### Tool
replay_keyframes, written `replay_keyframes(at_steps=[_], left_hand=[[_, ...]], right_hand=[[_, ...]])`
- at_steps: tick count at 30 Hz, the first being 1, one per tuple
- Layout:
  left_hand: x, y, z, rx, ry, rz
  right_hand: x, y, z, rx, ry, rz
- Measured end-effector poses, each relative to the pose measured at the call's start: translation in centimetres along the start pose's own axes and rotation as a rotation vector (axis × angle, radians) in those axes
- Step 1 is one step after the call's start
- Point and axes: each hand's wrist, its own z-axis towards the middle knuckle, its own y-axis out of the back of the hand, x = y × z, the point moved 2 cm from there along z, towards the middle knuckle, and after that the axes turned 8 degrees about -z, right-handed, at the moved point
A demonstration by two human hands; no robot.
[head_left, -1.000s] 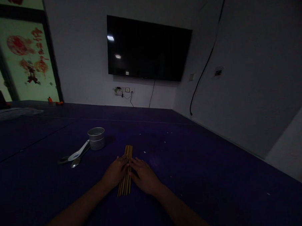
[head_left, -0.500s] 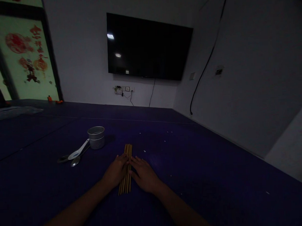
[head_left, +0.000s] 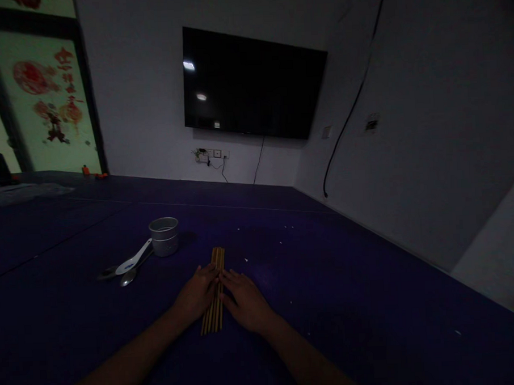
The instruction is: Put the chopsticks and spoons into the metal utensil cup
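A bundle of thin wooden chopsticks [head_left: 213,316] lies side by side on the dark purple table, pointing away from me. My left hand [head_left: 197,294] rests against the bundle's left side, fingers stretched over its upper part. From the right, my right hand [head_left: 248,300] touches the same chopsticks with its fingers extended and its thumb apart. Both sets of fingertips nearly meet on top and cover the middle of the bundle. Neither hand is wrapped around the sticks.
Left of the hands stands a metal cup [head_left: 164,237], with a white spoon [head_left: 132,259] and a metal spoon [head_left: 128,277] beside it. Small white scraps dot the purple surface [head_left: 350,279]. Clear plastic [head_left: 27,192] lies far left. A television [head_left: 252,82] hangs on the wall.
The view has tilted up very slightly. Hands and chopsticks keep nearly the same place, and the cup and spoons have not moved.
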Motion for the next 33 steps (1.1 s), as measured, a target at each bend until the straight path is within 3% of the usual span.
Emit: replay_keyframes(at_steps=[18,33], left_hand=[[1.2,-0.7,0.2,-0.039,-0.016,-0.020],[0.7,-0.6,0.0,-0.021,0.001,-0.002]], right_hand=[[0.1,0.2,0.1,0.001,0.019,-0.008],[0.2,0.3,0.0,0.019,0.000,-0.001]])
